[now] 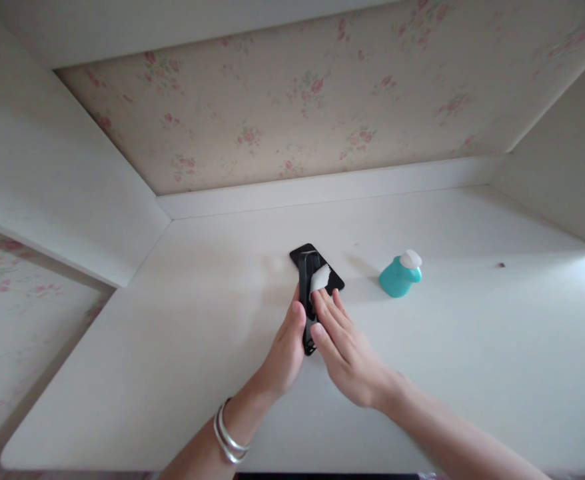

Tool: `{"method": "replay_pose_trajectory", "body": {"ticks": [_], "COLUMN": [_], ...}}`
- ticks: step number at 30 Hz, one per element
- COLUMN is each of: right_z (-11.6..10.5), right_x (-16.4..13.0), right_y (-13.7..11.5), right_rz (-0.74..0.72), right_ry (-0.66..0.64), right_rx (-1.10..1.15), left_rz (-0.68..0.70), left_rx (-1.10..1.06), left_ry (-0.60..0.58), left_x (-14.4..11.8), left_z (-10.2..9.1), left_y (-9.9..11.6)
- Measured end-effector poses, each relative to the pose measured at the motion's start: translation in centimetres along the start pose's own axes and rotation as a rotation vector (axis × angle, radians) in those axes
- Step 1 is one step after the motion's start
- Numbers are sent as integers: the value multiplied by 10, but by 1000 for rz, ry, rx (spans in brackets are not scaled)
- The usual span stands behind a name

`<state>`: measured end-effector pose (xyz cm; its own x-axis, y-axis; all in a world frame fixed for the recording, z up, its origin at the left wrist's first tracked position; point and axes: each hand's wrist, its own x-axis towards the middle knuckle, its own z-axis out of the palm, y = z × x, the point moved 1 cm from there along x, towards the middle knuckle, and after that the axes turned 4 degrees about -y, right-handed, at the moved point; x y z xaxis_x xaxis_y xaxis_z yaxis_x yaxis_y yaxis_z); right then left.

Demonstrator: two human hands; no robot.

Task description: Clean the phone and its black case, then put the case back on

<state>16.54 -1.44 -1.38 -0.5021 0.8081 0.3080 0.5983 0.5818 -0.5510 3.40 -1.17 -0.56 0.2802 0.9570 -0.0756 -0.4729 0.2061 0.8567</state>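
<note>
Frame centre: one black phone (306, 267), left hand (285, 350) gripping its edge; right hand (345, 347) fingers flat, pressing one white wipe (319, 277). One teal bottle (400, 274) to its right. No readable text.

Worktop (172, 347) is lying open left of the black phone case (316, 267) and across the near edge. Teal bottle (400, 275) is lying on its side just right of the case, narrowing that side. Beyond it the right stretch is sitting open apart from one small dark speck (501, 265). Walls are closing in far, left and right.
</note>
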Motion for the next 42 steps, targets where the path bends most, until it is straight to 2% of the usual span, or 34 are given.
{"method": "replay_pose_trajectory", "body": {"ticks": [5,9,12,15,24,32,38,42], "right_z": [-10,-19,-21,-22,-29,-33,-38,-43], "right_x": [5,8,7,5,2,5,7,9], "right_y": [8,10,9,9,5,11,15,16], "right_rz": [76,125,53,-41,-179,-162,-157,-119], "right_ry": [104,140,152,162,185,427,507,568], "right_rx": [44,75,25,-45,-145,-105,-81,-90], "left_rz": [-3,-26,-49,-127,-243,-262,-294,-318], "left_rx": [132,72,40,-27,-112,-67,36,161], "left_ry": [-74,-119,-113,-135,-152,-141,-143,-191], "left_x": [-1,-1,0,-2,-2,-3,-5,-7], "left_z": [6,9,8,6,7,9,4,2], "left_y": [0,-1,-2,-1,1,-2,-4,-2]}}
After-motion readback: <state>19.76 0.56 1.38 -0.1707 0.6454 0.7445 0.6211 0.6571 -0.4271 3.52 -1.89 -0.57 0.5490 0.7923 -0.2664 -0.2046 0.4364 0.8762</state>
